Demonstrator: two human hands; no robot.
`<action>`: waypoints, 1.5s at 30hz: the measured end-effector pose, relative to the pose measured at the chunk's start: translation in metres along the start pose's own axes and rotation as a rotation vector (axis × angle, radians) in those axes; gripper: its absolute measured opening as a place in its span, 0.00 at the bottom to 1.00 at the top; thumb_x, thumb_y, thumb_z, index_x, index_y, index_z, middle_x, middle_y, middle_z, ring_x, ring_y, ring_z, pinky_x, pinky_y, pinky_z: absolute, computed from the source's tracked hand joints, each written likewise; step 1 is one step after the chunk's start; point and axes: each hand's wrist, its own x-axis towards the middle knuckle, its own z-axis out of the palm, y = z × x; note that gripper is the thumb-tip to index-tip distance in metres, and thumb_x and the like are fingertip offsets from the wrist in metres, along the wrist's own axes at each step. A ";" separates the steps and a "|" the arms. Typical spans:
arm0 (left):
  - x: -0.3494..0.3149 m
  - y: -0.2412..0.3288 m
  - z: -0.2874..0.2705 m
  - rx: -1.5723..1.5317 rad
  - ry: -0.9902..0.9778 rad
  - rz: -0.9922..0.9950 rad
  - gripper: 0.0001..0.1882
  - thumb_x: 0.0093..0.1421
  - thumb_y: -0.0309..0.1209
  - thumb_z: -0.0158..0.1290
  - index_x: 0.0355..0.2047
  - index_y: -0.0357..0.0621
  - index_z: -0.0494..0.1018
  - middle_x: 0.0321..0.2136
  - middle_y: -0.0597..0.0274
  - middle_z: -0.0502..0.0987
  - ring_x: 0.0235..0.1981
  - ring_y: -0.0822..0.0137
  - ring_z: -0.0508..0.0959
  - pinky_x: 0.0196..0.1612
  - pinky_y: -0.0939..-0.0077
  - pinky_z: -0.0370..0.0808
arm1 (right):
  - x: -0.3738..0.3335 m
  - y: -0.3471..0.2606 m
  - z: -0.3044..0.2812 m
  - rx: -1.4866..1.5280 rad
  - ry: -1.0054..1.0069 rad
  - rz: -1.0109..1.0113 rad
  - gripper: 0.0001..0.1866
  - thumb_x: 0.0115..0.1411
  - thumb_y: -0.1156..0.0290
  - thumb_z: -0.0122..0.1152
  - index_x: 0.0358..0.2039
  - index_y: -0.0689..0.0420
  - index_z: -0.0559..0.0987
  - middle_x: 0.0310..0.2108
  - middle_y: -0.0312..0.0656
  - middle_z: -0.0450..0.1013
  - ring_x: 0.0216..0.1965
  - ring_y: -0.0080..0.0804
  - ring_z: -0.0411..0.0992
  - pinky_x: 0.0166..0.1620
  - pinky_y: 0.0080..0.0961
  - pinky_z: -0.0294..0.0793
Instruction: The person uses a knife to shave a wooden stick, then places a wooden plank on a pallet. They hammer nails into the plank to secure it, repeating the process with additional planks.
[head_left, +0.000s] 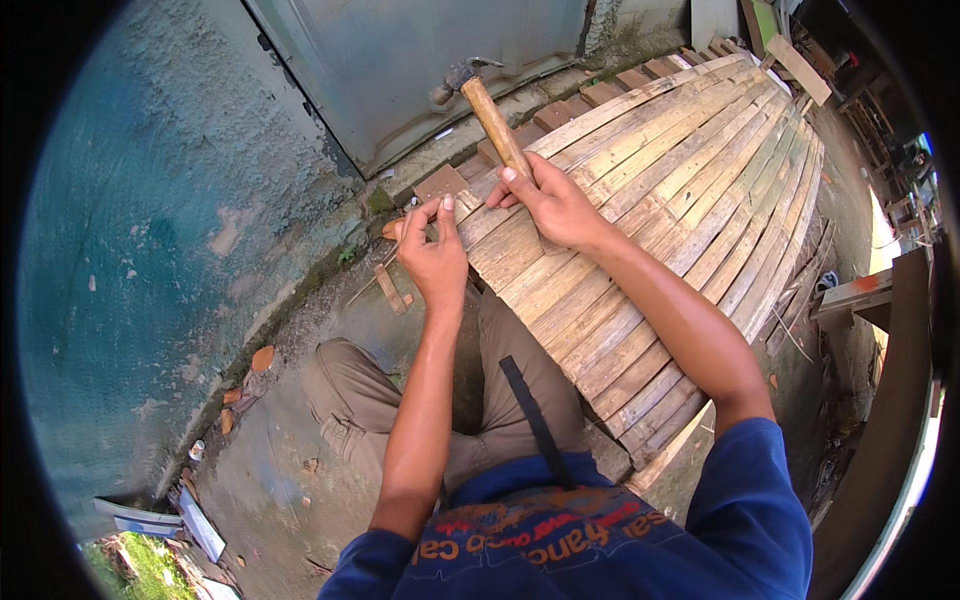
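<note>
My right hand (pixel 562 208) is closed around the wooden handle of a claw hammer (pixel 497 125), whose metal head points up and away from me. This hand rests over the left edge of a long panel of pale bamboo or wood slats (pixel 610 290). Just left of it, my left hand (pixel 435 262) has its fingers curled in a pinch at the panel's near left corner. Whatever lies between those fingertips is too small to make out. A brown board end (pixel 440 184) with small dark holes sits right beyond the left fingertips.
Brown board ends (pixel 601 93) stick out along the panel's far left edge. A blue-painted wall (pixel 130 250) and a grey metal door (pixel 420 70) border the left and far side. A small wood scrap (pixel 389 288) and dry leaves (pixel 262 358) lie on the concrete floor.
</note>
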 end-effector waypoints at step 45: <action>0.009 0.007 -0.008 0.056 -0.073 0.141 0.05 0.59 0.26 0.63 0.33 0.36 0.81 0.30 0.54 0.80 0.35 0.54 0.75 0.42 0.62 0.71 | -0.093 -0.081 0.001 -0.533 -0.114 0.071 0.16 0.72 0.65 0.52 0.50 0.66 0.69 0.23 0.58 0.73 0.27 0.56 0.75 0.32 0.45 0.70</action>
